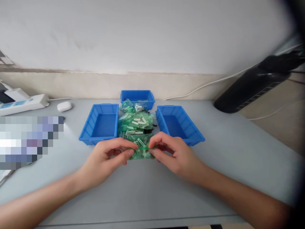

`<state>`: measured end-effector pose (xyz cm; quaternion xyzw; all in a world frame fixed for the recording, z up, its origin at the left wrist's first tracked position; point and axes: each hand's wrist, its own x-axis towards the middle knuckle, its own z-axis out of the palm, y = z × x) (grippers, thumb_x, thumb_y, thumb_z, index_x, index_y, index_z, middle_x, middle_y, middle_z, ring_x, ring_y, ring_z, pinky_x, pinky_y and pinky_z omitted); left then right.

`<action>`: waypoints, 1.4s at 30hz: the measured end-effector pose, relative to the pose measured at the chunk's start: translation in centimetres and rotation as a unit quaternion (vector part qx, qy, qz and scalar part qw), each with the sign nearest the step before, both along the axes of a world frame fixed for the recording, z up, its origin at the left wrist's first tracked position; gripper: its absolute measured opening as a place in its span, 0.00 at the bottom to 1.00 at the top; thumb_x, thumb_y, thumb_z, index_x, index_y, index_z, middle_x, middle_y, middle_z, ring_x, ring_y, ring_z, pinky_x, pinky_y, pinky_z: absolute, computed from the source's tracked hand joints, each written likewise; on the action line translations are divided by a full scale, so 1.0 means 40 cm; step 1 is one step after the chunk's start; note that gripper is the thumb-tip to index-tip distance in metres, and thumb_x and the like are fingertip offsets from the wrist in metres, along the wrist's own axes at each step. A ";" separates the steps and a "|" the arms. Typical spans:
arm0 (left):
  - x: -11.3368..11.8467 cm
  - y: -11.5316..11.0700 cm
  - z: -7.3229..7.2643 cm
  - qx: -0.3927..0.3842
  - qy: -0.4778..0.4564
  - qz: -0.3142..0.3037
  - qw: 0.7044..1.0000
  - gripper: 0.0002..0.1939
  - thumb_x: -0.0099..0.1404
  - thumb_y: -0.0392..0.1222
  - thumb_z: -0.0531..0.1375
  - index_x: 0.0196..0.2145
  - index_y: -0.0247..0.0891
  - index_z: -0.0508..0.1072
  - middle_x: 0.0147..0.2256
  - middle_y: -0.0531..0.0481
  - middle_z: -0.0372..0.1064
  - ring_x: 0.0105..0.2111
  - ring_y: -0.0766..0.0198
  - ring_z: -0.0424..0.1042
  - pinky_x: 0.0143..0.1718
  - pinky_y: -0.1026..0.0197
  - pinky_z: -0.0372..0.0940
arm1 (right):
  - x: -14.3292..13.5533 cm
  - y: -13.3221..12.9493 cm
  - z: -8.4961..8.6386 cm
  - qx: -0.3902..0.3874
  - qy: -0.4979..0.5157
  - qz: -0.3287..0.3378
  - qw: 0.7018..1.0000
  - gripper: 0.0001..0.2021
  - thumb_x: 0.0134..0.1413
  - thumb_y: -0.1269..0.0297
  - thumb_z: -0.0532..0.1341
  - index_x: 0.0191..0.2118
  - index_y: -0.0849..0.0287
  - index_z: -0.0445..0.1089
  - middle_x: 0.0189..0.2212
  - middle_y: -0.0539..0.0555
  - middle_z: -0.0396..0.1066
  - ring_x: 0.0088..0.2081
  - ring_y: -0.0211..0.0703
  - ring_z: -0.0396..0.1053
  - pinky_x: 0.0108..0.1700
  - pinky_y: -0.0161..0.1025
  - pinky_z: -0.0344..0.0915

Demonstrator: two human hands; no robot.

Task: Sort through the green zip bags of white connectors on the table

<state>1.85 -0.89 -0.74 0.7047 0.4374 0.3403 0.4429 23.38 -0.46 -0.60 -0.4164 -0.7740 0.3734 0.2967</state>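
Observation:
Between my two hands is a small green plastic bag (141,154) with pale plugs and screws showing inside. My left hand (111,156) pinches its left side between thumb and index finger. The right side of the same bag is pinched by my right hand (170,154). Just behind it lies a pile of similar green bags (139,121) with pale plugs and screws in them. Some small black pieces (149,130) show at the pile's right side.
A left blue bin (104,125), a right blue bin (176,125) and a back blue bin (138,94) surround the pile. Farther left are a white case (64,106), a power strip (35,102) and a blurred-out object (28,140). A black cylinder (247,86) leans at right.

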 end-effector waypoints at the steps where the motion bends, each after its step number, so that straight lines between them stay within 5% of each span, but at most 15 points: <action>1: 0.000 0.000 0.002 -0.002 0.002 -0.001 1.000 0.07 0.60 0.37 0.57 0.35 0.40 0.74 0.29 0.54 0.72 0.24 0.70 0.68 0.25 0.70 0.65 | -0.001 0.000 0.001 0.001 0.001 0.000 1.000 0.04 0.56 0.71 0.55 0.34 0.54 0.63 0.26 0.45 0.64 0.25 0.32 0.62 0.27 0.30 0.57; 14: -0.007 -0.002 -0.007 -0.031 -0.032 -0.033 0.998 0.07 0.61 0.38 0.57 0.37 0.42 0.73 0.29 0.55 0.68 0.24 0.72 0.65 0.25 0.70 0.64 | -0.005 -0.006 0.006 -0.009 0.004 0.001 1.000 0.02 0.58 0.65 0.55 0.35 0.52 0.63 0.26 0.43 0.64 0.26 0.30 0.60 0.26 0.27 0.56; 23: -0.008 0.005 -0.011 0.035 -0.021 -0.057 0.998 0.12 0.62 0.32 0.55 0.39 0.45 0.74 0.26 0.56 0.64 0.25 0.72 0.65 0.25 0.72 0.61 | -0.003 -0.009 0.007 0.020 -0.017 0.014 1.000 0.03 0.56 0.69 0.56 0.35 0.52 0.63 0.27 0.42 0.65 0.27 0.29 0.62 0.29 0.28 0.58; 42: -0.001 0.007 -0.009 0.012 -0.062 -0.032 0.997 0.08 0.61 0.33 0.56 0.33 0.41 0.76 0.28 0.55 0.63 0.24 0.74 0.63 0.23 0.72 0.61 | -0.005 -0.010 -0.007 0.067 -0.035 0.030 0.997 0.05 0.54 0.70 0.57 0.36 0.53 0.63 0.29 0.43 0.67 0.28 0.30 0.63 0.32 0.29 0.60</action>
